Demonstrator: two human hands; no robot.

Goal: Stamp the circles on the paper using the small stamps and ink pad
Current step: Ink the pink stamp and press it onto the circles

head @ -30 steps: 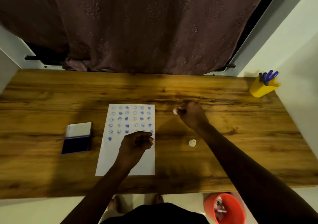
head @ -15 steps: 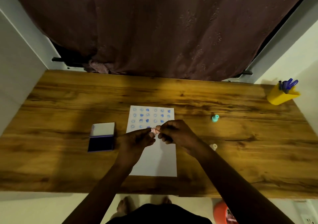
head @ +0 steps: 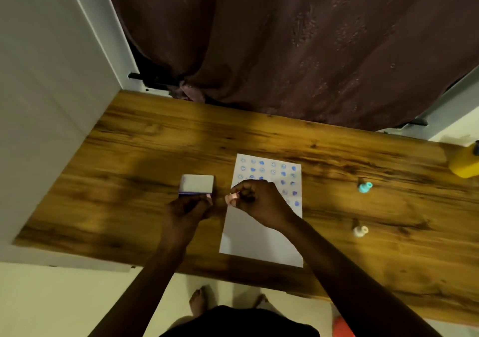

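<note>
The white paper (head: 261, 233) lies on the wooden table (head: 129, 181), with blue stamped marks filling the circles in its upper rows. Left of it the ink pad (head: 197, 184) stands with its pale lid up. My left hand (head: 188, 208) covers the pad's dark ink bed, fingers pinched on a small pink stamp (head: 209, 197) at the pad's right edge. My right hand (head: 259, 202) hovers over the paper's left side, pinching a small pink cap-like piece (head: 230, 198). The image is motion-blurred.
A teal stamp (head: 365, 187) and a white stamp (head: 360, 231) lie on the table right of the paper. A yellow pen holder (head: 465, 164) stands at the far right edge. A dark curtain hangs behind the table, and a red bin (head: 342, 329) sits on the floor.
My right hand brought a pink stamp to the left hand, and the two pulled it apart. My left hand then moved left onto the ink pad. The camera view swung left.
</note>
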